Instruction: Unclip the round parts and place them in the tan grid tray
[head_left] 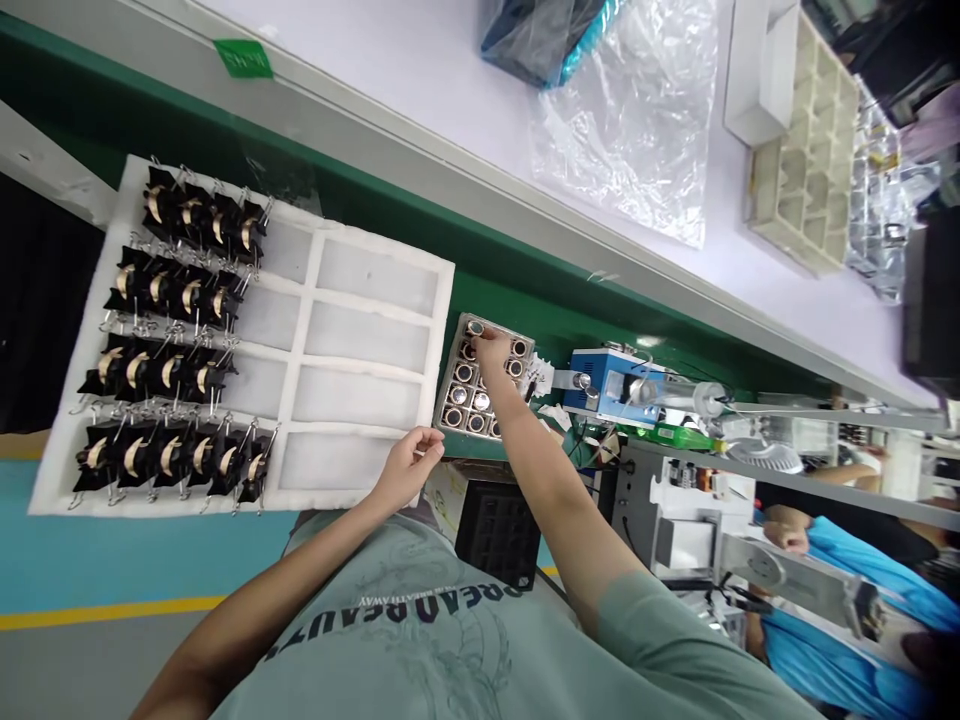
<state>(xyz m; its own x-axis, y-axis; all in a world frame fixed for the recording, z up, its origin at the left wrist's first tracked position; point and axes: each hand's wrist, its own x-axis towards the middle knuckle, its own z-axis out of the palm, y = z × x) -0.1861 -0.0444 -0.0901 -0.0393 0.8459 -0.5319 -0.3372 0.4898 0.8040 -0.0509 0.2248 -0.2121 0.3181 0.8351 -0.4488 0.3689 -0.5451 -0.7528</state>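
My right hand [491, 350] reaches into a clear compartment tray [441, 400], its fingers closed at a round part with a dark ring in the far left part of the tray; the fingertips partly hide it. Several more round parts [454, 418] sit in that tray, some with shiny centres. Beside the near right corner of a white foam tray [301, 345], my left hand [409, 468] is closed in a pinch, and what it holds, if anything, is too small to make out. Rows of black binder clips [171, 455] with curved gold-coloured pieces stand in the foam tray's left compartments.
A blue machine [611, 385] stands right of the clear tray, with a green bottle [682, 436] behind it. Below is a black box [499, 530]. The shelf [420, 90] above bears plastic bags [637, 130] and a beige divided tray [806, 160]. A person in blue sleeves [832, 620] works at right.
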